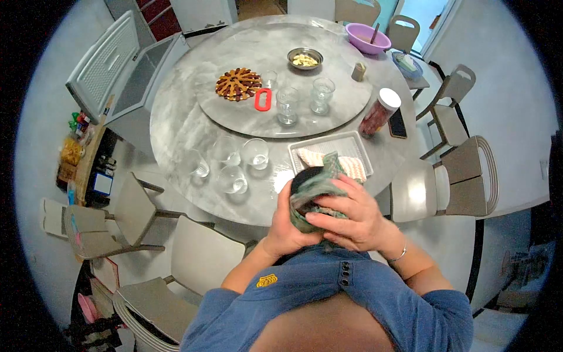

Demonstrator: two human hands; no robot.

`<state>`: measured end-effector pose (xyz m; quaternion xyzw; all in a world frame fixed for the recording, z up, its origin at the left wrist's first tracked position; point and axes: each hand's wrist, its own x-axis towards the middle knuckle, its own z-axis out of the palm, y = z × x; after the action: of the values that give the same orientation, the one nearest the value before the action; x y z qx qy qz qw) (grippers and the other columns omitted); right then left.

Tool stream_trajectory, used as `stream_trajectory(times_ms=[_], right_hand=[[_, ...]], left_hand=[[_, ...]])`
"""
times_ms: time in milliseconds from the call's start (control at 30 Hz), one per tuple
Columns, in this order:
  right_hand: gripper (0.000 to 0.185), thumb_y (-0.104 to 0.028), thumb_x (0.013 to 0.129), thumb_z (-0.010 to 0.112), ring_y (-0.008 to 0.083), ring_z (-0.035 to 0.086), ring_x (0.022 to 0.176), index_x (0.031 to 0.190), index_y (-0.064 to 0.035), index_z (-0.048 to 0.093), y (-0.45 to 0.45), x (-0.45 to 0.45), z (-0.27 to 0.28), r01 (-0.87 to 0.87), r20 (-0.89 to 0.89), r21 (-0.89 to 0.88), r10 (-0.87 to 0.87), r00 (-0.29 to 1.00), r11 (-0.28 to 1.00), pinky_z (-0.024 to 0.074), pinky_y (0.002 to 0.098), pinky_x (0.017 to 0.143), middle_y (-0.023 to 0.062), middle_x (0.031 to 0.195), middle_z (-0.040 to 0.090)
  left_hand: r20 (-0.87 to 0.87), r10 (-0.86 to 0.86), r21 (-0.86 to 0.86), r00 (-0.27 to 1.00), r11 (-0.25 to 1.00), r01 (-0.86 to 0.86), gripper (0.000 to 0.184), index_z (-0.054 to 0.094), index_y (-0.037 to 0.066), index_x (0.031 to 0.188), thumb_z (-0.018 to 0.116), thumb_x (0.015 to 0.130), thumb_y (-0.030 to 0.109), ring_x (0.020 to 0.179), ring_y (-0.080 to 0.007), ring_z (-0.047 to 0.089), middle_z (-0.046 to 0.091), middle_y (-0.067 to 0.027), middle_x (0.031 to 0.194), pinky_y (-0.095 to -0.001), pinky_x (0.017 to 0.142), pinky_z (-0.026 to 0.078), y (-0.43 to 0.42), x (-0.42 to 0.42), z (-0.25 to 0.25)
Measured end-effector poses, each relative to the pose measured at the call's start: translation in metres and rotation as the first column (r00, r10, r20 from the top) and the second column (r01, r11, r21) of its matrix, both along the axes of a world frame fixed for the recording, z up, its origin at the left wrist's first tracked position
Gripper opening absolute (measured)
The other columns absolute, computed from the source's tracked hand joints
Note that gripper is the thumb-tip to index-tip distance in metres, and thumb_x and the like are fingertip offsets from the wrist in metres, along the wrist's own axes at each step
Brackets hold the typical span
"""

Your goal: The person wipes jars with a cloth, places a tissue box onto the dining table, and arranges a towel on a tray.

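Close to my chest, at the near edge of the round table, both hands are wrapped round a dark green cloth-like bundle point(316, 190) with a black part at its upper left. My left hand point(288, 226) grips its left side. On its right side, the fingers of my right hand point(352, 214) are bent over the folds. What lies inside the bundle is hidden. Just beyond it, a white tray point(365, 146) holds a striped cloth point(352, 167). Several clear glasses point(233, 179) stand on the table to the left of my hands.
The grey marble table point(176, 123) carries a raised disc with more glasses point(287, 105), a woven trivet point(237, 84), a red ring-shaped object point(263, 100) and a metal bowl point(305, 58). A white-lidded jar point(380, 112) and a phone point(397, 124) lie right. Chairs point(208, 252) surround the table.
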<state>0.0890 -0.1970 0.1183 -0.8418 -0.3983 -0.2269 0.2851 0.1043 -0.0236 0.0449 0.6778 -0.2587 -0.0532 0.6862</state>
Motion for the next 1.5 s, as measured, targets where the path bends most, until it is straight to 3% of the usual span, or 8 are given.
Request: stream_trajectory(times_ms=[267,467,600,667,700,833,1000,1500], right_hand=[[0.031,-0.021,0.077,0.053,0.0300,0.051,0.097,0.103,-0.0050,0.055,0.005,0.028,0.008,-0.116,-0.449,0.176,0.185,0.874,0.977,0.0381,0.0352,0.087,0.0115,0.110,0.053],[0.052,-0.041,0.090,0.029,0.0182,0.040,0.111,0.122,0.0005,0.032,0.034,0.015,-0.036,0.472,-0.580,0.810,0.595,0.556,0.349,0.0305,0.0313,0.095,0.0091,0.118,0.044],[0.055,-0.043,0.090,0.026,0.0160,0.040,0.111,0.124,0.0002,0.030,0.035,0.012,-0.060,0.507,-0.662,0.731,0.656,0.363,0.457,0.0303,0.0292,0.095,0.0096,0.118,0.043],[0.050,-0.039,0.091,0.028,0.0169,0.043,0.109,0.121,-0.0006,0.037,0.033,0.007,-0.061,0.354,-0.745,0.390,0.066,0.664,0.850,0.0330,0.0298,0.093,0.0097,0.116,0.047],[0.046,-0.036,0.091,0.030,0.0180,0.046,0.105,0.117,-0.0007,0.041,0.031,0.010,-0.071,0.448,-0.647,0.748,0.690,0.324,0.490,0.0351,0.0308,0.092,0.0098,0.113,0.049],[0.034,-0.027,0.088,0.035,0.0229,0.054,0.091,0.106,-0.0043,0.053,0.042,0.020,-0.100,0.892,-0.464,0.439,0.877,0.126,0.104,0.0444,0.0339,0.081,0.0080,0.102,0.057],[0.027,-0.023,0.087,0.040,0.0187,0.057,0.074,0.093,-0.0015,0.055,0.029,0.038,-0.099,0.290,-0.580,0.355,-0.033,0.814,0.889,0.0451,0.0299,0.067,0.0148,0.083,0.058],[0.060,-0.046,0.090,0.024,0.0208,0.042,0.110,0.120,0.0030,0.039,0.076,0.207,-0.026,0.301,-0.862,0.319,0.143,0.486,0.898,0.0288,0.0285,0.094,0.0162,0.118,0.047]], left_hand=[[-0.115,-0.137,-0.087,0.984,0.988,0.128,0.103,0.014,0.000,0.129,0.079,0.054,0.029,0.118,-0.0229,0.032,0.033,-0.0137,0.125,-0.0332,0.097,0.027,0.003,-0.002,-0.003],[-0.180,-0.001,-0.328,0.984,0.943,-0.059,0.107,0.009,-0.001,0.130,0.080,0.055,0.025,0.117,-0.0226,0.033,0.032,-0.0142,0.126,-0.0337,0.098,0.026,0.006,-0.009,0.005],[-0.227,0.038,-0.477,0.973,0.867,-0.145,0.106,0.010,0.000,0.130,0.080,0.054,0.025,0.116,-0.0258,0.036,0.032,-0.0141,0.125,-0.0360,0.096,0.030,0.012,-0.006,0.004],[-0.197,0.081,-0.464,0.977,0.870,-0.166,0.109,0.011,-0.002,0.129,0.082,0.051,0.027,0.115,-0.0270,0.037,0.032,-0.0161,0.124,-0.0373,0.095,0.031,0.013,-0.003,0.006],[0.050,0.200,-0.363,0.979,0.916,-0.169,0.109,0.013,-0.004,0.128,0.082,0.050,0.028,0.114,-0.0273,0.037,0.032,-0.0174,0.124,-0.0376,0.095,0.032,0.015,0.000,0.006],[0.453,0.273,-0.173,0.849,0.961,-0.217,0.103,0.024,-0.006,0.123,0.082,0.048,0.035,0.110,-0.0324,0.041,0.038,-0.0210,0.118,-0.0375,0.093,0.033,0.017,0.009,0.008],[0.470,0.229,-0.142,0.853,0.973,-0.183,0.105,0.023,-0.006,0.123,0.082,0.046,0.033,0.110,-0.0325,0.041,0.038,-0.0211,0.120,-0.0381,0.093,0.032,0.037,0.016,0.003],[0.253,0.306,-0.001,0.918,0.949,-0.316,0.102,0.018,0.007,0.128,0.082,0.050,0.023,0.113,-0.0242,0.039,0.039,-0.0116,0.122,-0.0338,0.095,0.031,0.083,0.185,0.006]])
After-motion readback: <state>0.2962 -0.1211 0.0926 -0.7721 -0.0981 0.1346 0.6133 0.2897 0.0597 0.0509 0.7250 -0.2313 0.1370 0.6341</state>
